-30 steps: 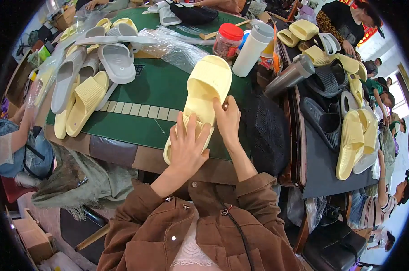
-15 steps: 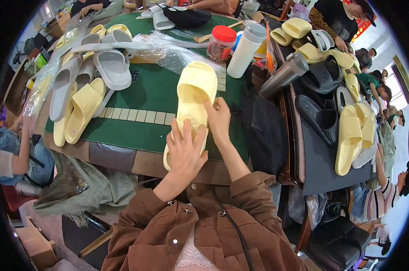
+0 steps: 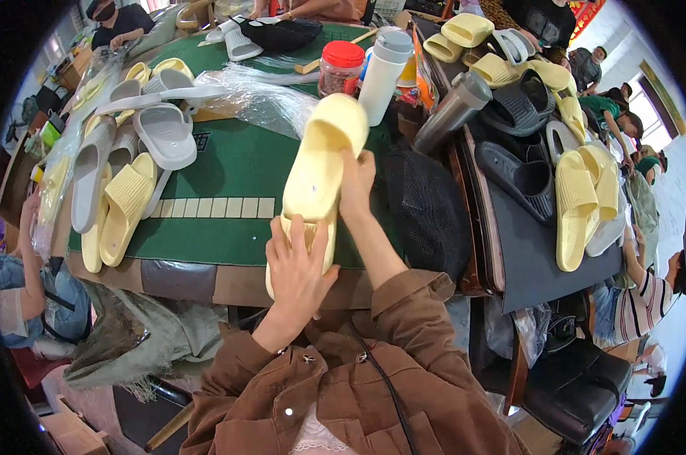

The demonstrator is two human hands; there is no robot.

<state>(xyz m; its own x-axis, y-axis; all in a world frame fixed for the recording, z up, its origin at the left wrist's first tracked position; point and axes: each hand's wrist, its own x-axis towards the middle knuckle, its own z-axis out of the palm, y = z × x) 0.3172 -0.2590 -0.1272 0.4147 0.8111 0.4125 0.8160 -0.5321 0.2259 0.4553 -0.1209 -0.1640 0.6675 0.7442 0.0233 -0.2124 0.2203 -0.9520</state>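
Note:
Over the table's near edge I hold a pair of pale yellow slippers, one partly overlapping the other. The upper slipper (image 3: 311, 193) points away from me, and its heel end meets the strap of the lower slipper (image 3: 327, 246). My right hand (image 3: 357, 182) is closed on the upper slipper's right side near its strap. Spread over the lower slipper's strap, my left hand (image 3: 297, 265) grips it with the fingertips at the strap opening. The left thumb lies along the right side. Part of the lower slipper is hidden under that hand.
Grey and yellow slippers (image 3: 130, 193) are piled on the green table mat (image 3: 206, 235) at left. Beyond my hands stand a red-lidded jar (image 3: 341, 68), a white bottle (image 3: 384, 76) and a steel flask (image 3: 453, 112). A black mesh bag (image 3: 426, 216) and more slippers (image 3: 578, 205) lie right.
The upper slipper has tilted, its toe swinging slightly right and toward the camera. Both hands keep their hold. The whole view has shifted a little.

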